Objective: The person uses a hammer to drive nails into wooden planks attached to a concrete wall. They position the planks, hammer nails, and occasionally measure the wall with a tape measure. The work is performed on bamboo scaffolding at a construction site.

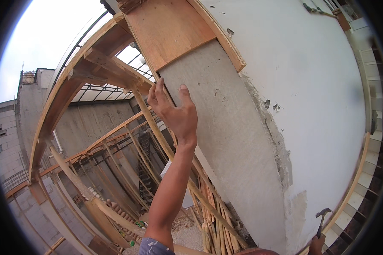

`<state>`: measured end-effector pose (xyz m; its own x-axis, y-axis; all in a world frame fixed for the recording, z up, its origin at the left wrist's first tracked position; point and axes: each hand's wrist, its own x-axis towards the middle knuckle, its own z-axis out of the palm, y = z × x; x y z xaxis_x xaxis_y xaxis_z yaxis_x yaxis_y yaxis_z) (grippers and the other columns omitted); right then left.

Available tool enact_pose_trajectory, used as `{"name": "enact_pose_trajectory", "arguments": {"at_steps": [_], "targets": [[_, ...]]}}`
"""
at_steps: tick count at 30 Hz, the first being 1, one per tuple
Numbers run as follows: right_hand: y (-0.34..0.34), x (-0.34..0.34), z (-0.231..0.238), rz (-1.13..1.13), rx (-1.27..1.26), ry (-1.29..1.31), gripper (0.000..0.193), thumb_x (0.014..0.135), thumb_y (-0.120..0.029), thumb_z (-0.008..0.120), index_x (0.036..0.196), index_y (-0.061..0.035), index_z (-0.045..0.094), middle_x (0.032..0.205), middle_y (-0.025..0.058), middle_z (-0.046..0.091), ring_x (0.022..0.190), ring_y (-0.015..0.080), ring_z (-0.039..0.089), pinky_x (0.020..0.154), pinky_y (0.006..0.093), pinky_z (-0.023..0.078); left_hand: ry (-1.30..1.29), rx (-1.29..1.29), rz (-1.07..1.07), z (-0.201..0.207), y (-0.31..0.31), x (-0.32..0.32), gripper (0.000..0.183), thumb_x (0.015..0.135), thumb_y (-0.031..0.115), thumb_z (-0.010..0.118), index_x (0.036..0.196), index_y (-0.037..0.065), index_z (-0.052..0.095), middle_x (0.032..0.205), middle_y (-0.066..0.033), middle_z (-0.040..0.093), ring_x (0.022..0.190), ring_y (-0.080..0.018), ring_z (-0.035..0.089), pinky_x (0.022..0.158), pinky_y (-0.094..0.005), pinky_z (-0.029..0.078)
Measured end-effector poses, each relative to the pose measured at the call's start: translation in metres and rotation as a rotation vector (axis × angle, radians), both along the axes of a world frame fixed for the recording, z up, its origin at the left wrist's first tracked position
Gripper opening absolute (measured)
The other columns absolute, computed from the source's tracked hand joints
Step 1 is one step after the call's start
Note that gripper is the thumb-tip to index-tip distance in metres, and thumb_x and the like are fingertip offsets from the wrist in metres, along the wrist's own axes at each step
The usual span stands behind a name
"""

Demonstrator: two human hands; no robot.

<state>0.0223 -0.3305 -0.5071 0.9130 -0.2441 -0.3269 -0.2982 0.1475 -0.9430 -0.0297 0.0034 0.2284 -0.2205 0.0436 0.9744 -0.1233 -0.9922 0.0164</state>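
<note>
My left hand is raised, its fingers and thumb apart. It is beside the left edge of a grey concrete column, just below a plywood formwork panel. The fingertips are close to the wooden strip along that edge; whether they touch it I cannot tell. Low at the right, my right hand grips a claw hammer by its handle, head up. Most of that hand is cut off by the frame's lower edge.
A white wall with chipped plaster adjoins the column. Curved timber formwork arches at the left, propped by wooden poles. Several bamboo poles stand at the column's foot. Wooden trim runs along the right.
</note>
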Motion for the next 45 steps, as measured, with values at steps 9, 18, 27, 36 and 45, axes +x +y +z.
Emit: {"name": "enact_pose_trajectory", "arguments": {"at_steps": [9, 18, 27, 36, 45], "targets": [[0.045, 0.111, 0.251, 0.129, 0.337, -0.763, 0.045, 0.104, -0.047, 0.045, 0.114, -0.0034, 0.048, 0.057, -0.0046, 0.036, 0.041, 0.0045, 0.038, 0.036, 0.0227, 0.033, 0.22, -0.048, 0.254, 0.111, -0.006, 0.009, 0.094, 0.086, 0.076, 0.053, 0.156, 0.019, 0.028, 0.159, -0.0257, 0.018, 0.148, -0.0428, 0.02, 0.117, -0.0541, 0.027], [0.101, 0.13, 0.221, 0.358, 0.194, -0.803, 0.047, 0.101, -0.045, 0.051, 0.108, 0.0011, 0.054, 0.063, -0.002, 0.043, 0.056, 0.0068, 0.041, 0.052, 0.0287, 0.034, 0.304, -0.122, 0.552, 0.122, -0.021, 0.026, 0.092, 0.087, 0.085, 0.033, 0.155, 0.023, 0.031, 0.16, -0.0292, 0.011, 0.148, -0.0462, 0.016, 0.114, -0.0579, 0.026], [0.151, 0.104, 0.293, 0.482, 0.322, -0.921, 0.051, 0.099, -0.046, 0.055, 0.11, 0.003, 0.055, 0.065, 0.0017, 0.047, 0.061, 0.0089, 0.045, 0.055, 0.0303, 0.037, 0.16, 0.25, 0.452, 0.188, -0.083, 0.046, 0.093, 0.094, 0.076, 0.027, 0.154, 0.006, 0.03, 0.16, -0.0235, 0.023, 0.151, -0.0392, 0.013, 0.121, -0.0516, 0.014], [0.134, 0.114, 0.32, 0.531, 0.225, -1.03, 0.048, 0.101, -0.038, 0.052, 0.12, 0.0059, 0.052, 0.066, 0.003, 0.049, 0.061, 0.0121, 0.045, 0.057, 0.0324, 0.04, 0.431, 0.087, 0.138, 0.219, -0.098, 0.095, 0.066, 0.091, 0.046, 0.056, 0.132, -0.005, 0.051, 0.128, -0.0186, 0.059, 0.118, -0.0314, 0.055, 0.102, -0.0366, 0.038], [0.095, 0.165, 0.53, 0.701, 0.562, -1.174, 0.039, 0.106, -0.039, 0.045, 0.118, -0.0022, 0.054, 0.07, -0.0009, 0.045, 0.054, 0.0086, 0.041, 0.05, 0.0269, 0.039, 0.452, 0.035, -0.174, 0.213, -0.096, 0.095, 0.062, 0.098, 0.045, 0.041, 0.137, -0.002, 0.051, 0.146, -0.0211, 0.049, 0.137, -0.0372, 0.044, 0.118, -0.0517, 0.02]]}}
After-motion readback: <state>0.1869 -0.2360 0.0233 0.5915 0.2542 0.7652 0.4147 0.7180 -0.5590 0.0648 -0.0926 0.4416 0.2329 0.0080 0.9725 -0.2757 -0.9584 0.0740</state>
